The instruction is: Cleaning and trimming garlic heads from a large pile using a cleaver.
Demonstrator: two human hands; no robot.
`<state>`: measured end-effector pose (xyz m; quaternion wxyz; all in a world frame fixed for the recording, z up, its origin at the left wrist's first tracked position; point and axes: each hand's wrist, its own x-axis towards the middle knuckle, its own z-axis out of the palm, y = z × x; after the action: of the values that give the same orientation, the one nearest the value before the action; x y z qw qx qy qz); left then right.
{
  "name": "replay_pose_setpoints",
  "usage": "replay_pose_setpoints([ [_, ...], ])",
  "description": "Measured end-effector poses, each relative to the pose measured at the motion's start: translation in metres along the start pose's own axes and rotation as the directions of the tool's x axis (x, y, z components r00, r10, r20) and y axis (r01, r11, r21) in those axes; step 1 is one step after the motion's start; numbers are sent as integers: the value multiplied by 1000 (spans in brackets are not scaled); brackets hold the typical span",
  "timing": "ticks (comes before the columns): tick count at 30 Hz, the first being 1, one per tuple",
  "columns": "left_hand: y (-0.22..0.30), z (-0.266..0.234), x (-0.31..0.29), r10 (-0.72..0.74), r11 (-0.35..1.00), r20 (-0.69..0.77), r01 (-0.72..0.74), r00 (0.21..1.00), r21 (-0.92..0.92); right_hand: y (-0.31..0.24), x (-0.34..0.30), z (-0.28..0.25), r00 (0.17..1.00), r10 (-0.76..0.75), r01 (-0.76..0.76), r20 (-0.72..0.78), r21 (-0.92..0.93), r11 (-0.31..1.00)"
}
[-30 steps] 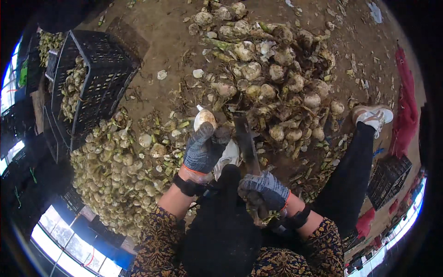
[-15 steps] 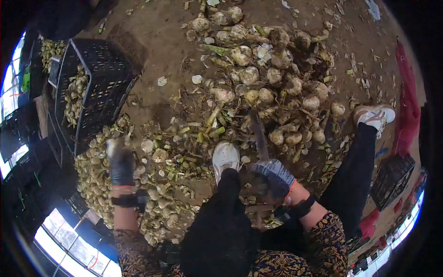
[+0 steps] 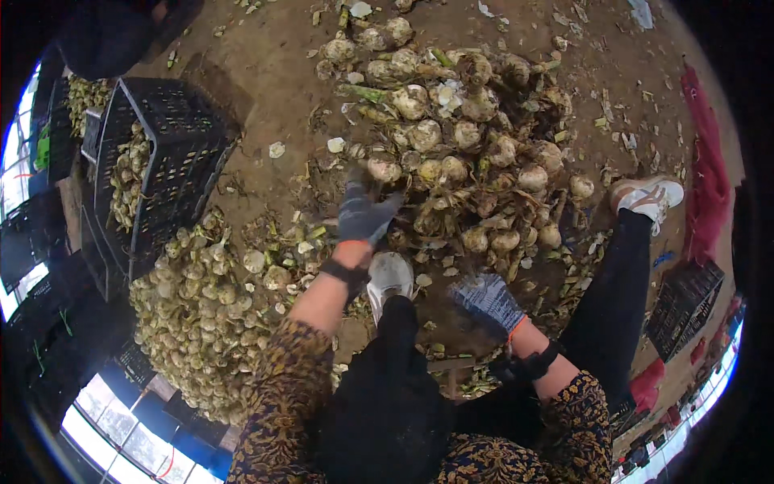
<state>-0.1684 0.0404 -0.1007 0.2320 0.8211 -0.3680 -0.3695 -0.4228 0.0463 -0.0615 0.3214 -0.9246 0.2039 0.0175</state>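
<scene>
Garlic bulbs with stalks and roots lie in a pile (image 3: pixel 476 133) ahead of me. My left hand (image 3: pixel 364 211), in a dark grey glove, reaches the pile's near-left edge. Its fingers and thumb are apart beside a pale garlic bulb (image 3: pixel 384 170); whether they touch it I cannot tell. My right hand (image 3: pixel 488 302), in a patterned blue-grey glove, is curled low to the right of my front shoe. It was gripping a long dark-bladed knife in the earlier frame; now the blade does not show clearly. A heap of trimmed garlic bulbs (image 3: pixel 205 310) lies on my left.
Black plastic crates (image 3: pixel 181 149) stand at the left, one with garlic inside. My white shoes (image 3: pixel 392 282) rest near the pile's front and right. Cut stalks litter the dirt floor. Red cloth (image 3: pixel 703 161) and another black crate (image 3: pixel 685 310) are at the right.
My left hand has moved from above the trimmed heap rightward and forward to the untrimmed pile. My right hand stays low near my shoe, and the knife blade no longer stands out.
</scene>
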Motion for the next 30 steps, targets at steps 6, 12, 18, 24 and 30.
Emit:
replay_pose_setpoints([
  [6, 13, 22, 35, -86, 986, 129, 103, 988, -134, -1, -6, 6, 891, 403, -449, 210, 276, 850],
  [12, -41, 6, 22, 240, 962, 77, -226, 968, -155, -10, 17, -30, 826, 558, -552, 79, 313, 773],
  [18, -8, -19, -37, -5, 796, 411, 252, 912, -551, -15, 38, -66, 862, 482, -492, 159, 33, 870],
  [24, -5, -23, -60, 221, 756, 495, 173, 840, -631, -19, 50, -72, 873, 429, -438, 233, -11, 899],
  [30, 5, -23, -67, 255, 602, 522, 289, 814, -744, -22, 53, -74, 868, 401, -420, 292, 4, 907],
])
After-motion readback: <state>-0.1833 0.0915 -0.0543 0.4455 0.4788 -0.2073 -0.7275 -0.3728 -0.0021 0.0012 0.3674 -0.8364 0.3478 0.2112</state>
